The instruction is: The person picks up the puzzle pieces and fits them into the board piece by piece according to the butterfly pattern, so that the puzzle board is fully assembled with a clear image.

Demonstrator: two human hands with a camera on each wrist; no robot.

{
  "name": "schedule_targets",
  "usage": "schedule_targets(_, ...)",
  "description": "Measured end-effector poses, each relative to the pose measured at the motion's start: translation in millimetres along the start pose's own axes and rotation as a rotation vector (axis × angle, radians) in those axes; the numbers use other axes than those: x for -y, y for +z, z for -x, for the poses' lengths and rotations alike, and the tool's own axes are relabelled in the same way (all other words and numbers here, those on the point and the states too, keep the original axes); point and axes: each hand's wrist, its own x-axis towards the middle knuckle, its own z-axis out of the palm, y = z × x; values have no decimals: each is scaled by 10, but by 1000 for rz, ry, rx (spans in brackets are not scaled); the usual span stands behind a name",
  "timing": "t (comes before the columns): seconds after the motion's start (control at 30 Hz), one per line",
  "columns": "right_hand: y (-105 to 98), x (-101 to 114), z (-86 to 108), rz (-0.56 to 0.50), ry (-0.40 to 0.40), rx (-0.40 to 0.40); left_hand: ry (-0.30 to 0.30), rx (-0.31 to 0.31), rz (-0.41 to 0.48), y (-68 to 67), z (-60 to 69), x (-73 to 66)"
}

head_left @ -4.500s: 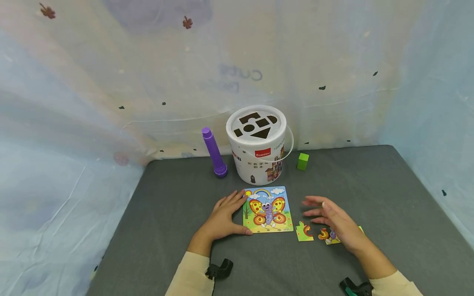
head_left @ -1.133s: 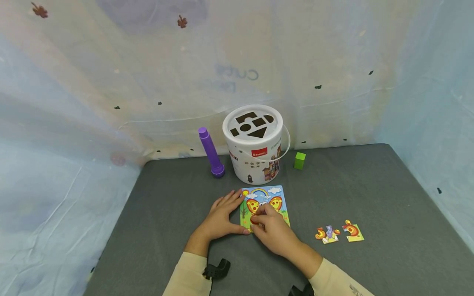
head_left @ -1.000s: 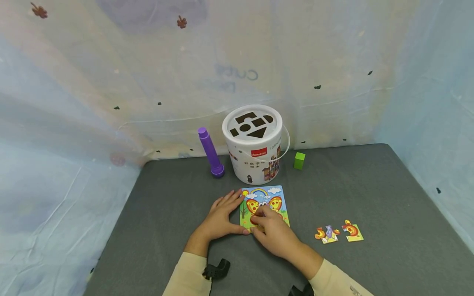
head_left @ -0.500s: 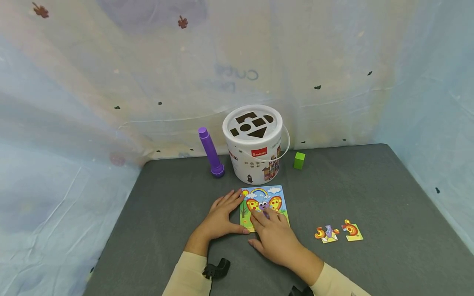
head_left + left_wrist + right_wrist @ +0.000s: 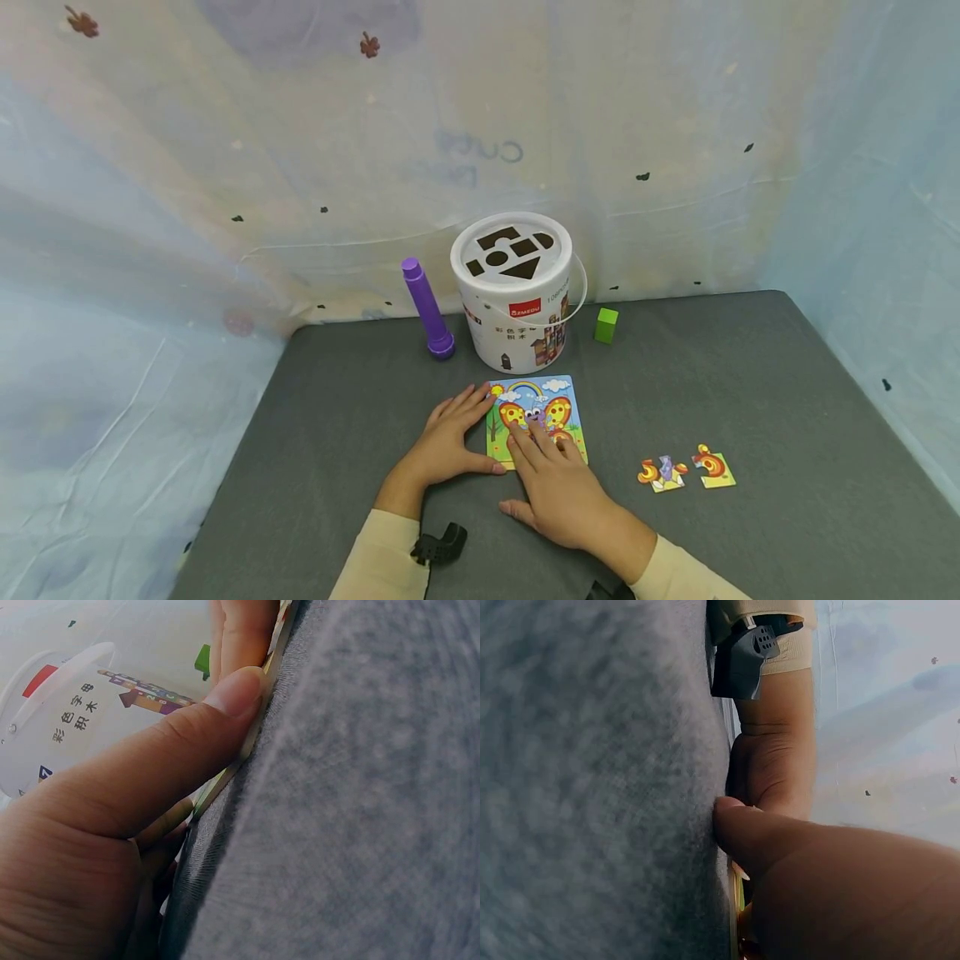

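Note:
A square butterfly puzzle board [image 5: 559,403] lies flat on the grey table. My left hand [image 5: 444,446] is spread at its left side, fingertips on the upper left edge and thumb at the lower left corner; in the left wrist view that thumb [image 5: 157,765] rests against the board's edge [image 5: 219,782]. The fairly straight fingers of my right hand [image 5: 558,496] rest on the board's lower middle and cover part of the picture, thumb out on the cloth. The right wrist view shows this hand [image 5: 832,877] close up. Two loose puzzle pieces [image 5: 667,475] [image 5: 716,470] lie to the right.
Behind the board stands a white bucket [image 5: 517,333] with a shape-hole lid and a thin handle. A purple flashlight-like object [image 5: 429,308] stands left of it, and a green block [image 5: 607,326] sits to its right. Printed cloth [image 5: 675,125] hangs around the table [image 5: 337,400].
A puzzle piece that lay just right of the board is gone from there. My right hand came left onto the board, and its bunched fingers straightened and spread. The left hand stays at the board's edge.

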Motion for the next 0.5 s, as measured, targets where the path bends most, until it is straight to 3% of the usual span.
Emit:
schedule_targets(0.2,-34,-24,16,-74,-1,31,27,-10,8,3,8,2)
schedule_targets(0.5,-69,-57,27,-65,-33,59,-12,22,5,-35,10,-26)
